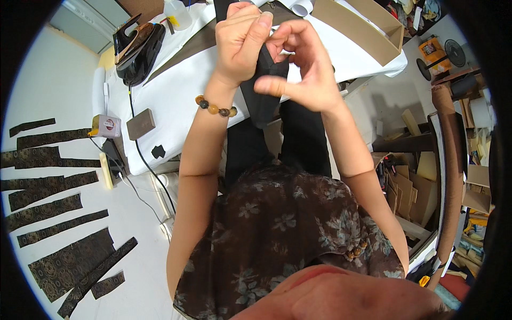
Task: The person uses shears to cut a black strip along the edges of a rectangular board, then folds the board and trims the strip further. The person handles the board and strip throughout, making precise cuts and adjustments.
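Observation:
My left hand (241,45), with a beaded bracelet (213,109) at its wrist, is closed in a fist on a long black fabric-like piece (260,104). The piece shows above the fist and slopes down toward my lap, its lower end over the table's near edge. Beside it, my right hand (314,72) has its fingers curved and its thumb stretched well apart. That thumb lies over the black piece, and the fingertips come close to the left fist. A thin pale line crosses the left fingers; its kind is unclear.
A white-covered table (181,101) holds a black iron (140,56), a clear bottle (177,15), a grey-brown block (141,124), a small black scrap (158,151) and an open cardboard box (362,26). Patterned dark fabric pieces (72,261) lie at left. Cardboard pieces (416,192) are stacked at right.

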{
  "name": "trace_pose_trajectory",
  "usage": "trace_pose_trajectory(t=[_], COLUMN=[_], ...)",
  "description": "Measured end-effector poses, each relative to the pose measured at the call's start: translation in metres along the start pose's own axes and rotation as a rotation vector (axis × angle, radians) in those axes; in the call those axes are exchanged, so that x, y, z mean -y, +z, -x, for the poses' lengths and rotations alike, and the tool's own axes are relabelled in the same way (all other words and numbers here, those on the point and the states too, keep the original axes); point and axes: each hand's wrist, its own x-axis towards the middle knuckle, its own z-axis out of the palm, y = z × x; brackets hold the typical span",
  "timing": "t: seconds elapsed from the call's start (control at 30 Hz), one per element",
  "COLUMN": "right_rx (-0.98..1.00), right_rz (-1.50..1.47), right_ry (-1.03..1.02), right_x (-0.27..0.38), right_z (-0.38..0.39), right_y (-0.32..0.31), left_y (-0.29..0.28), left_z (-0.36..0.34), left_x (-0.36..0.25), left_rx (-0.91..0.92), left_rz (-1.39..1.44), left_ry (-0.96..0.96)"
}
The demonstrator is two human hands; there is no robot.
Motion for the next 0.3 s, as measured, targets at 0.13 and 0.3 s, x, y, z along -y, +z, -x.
trace_pose_trajectory(t=[0.13, 0.3], right_rx=[-0.144, -0.252], right_rz=[0.32, -0.092], right_ry=[0.133, 0.255], right_x=[-0.001, -0.02], right_z=[0.028, 0.041], right_y=[0.014, 0.004], left_y=[0.009, 0.008], left_z=[0.002, 0.01], left_x=[0.002, -0.005], left_rx=[-0.027, 0.135], left_rz=[0.026, 0.036], left_ry=[-0.014, -0.207])
